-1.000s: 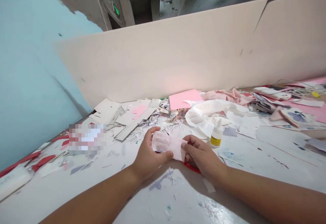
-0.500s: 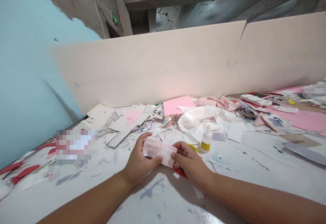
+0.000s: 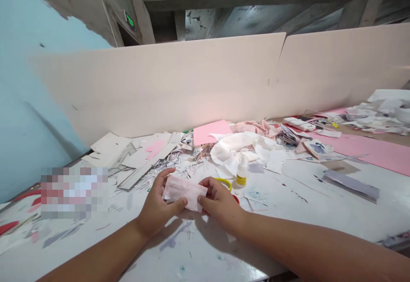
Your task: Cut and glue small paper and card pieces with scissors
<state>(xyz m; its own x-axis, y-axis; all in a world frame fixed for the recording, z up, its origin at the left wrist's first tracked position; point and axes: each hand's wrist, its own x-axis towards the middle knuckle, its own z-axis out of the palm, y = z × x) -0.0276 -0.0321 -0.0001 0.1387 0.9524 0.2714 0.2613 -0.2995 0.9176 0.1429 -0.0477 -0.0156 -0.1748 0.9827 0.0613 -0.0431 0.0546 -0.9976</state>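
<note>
Between my two hands is a small pale pink rectangular piece (image 3: 185,191), seemingly covered in thin paper or cloth, tilted above the table. My left hand (image 3: 158,203) grips its left end, thumb on the face and fingers behind. On the right end my right hand (image 3: 219,201) pinches it with thumb and fingers. Scissors with a yellow handle loop (image 3: 225,183) and a red one lie partly hidden behind my right hand. A small white bottle with a yellow label (image 3: 241,174) stands upright just beyond that hand.
White crumpled fabric or paper (image 3: 237,147), pink card (image 3: 212,132) and paper shreds cover the back of the white table (image 3: 288,222). Grey-white board pieces (image 3: 110,151) are stacked at the left. A folded grey strip (image 3: 350,184) and a long pink sheet (image 3: 374,149) lie right. A pale partition (image 3: 179,85) rises behind.
The view has turned slightly to the right, so everything appears shifted left. Both hands keep hold of the pale pink piece, with little change in grip.
</note>
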